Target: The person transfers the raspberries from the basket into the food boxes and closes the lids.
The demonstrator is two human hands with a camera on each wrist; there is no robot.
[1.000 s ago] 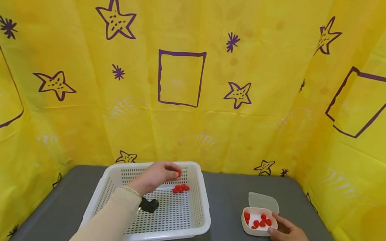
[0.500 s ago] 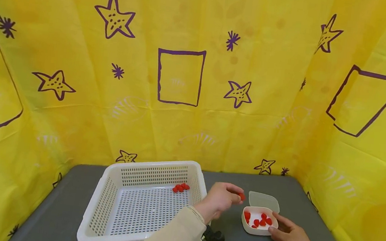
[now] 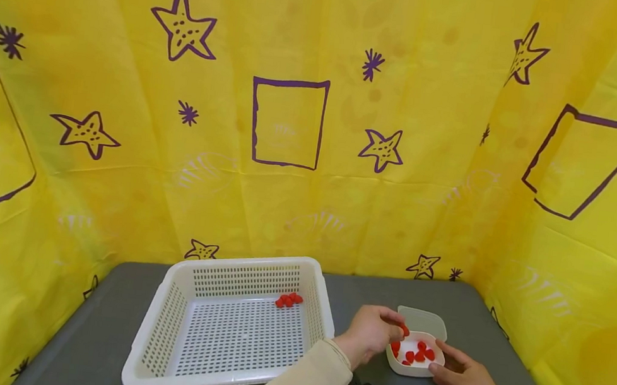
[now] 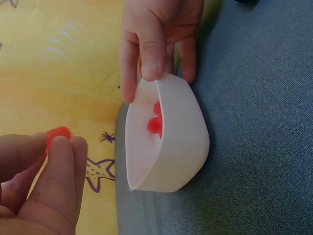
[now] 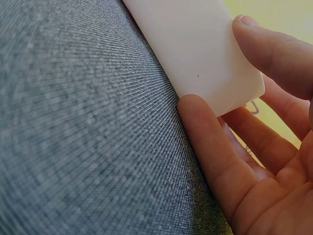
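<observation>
Over the left end of a small white plastic box [image 3: 408, 370], my left hand [image 3: 371, 333] pinches a small red berry-like piece [image 4: 59, 132] between thumb and fingertips. Inside the box lie several more red pieces [image 3: 420, 356]; the left wrist view shows a few of them behind the box wall. My right hand [image 3: 466, 382] holds the box by its right end, thumb in front and fingers behind. One finger [image 5: 200, 122] lies low along the box side near the cloth in the right wrist view.
A white perforated plastic basket [image 3: 224, 378] stands to the left, with several red pieces [image 3: 288, 300] at its back right. Behind the box lies a translucent lid [image 3: 424, 320]. Dark grey cloth [image 3: 92, 339] covers the table, and a yellow curtain [image 3: 283, 215] encloses it.
The left hand has moved right, from over the basket to the box's left end, pinching a red piece throughout. The right hand and the box have stayed in place.
</observation>
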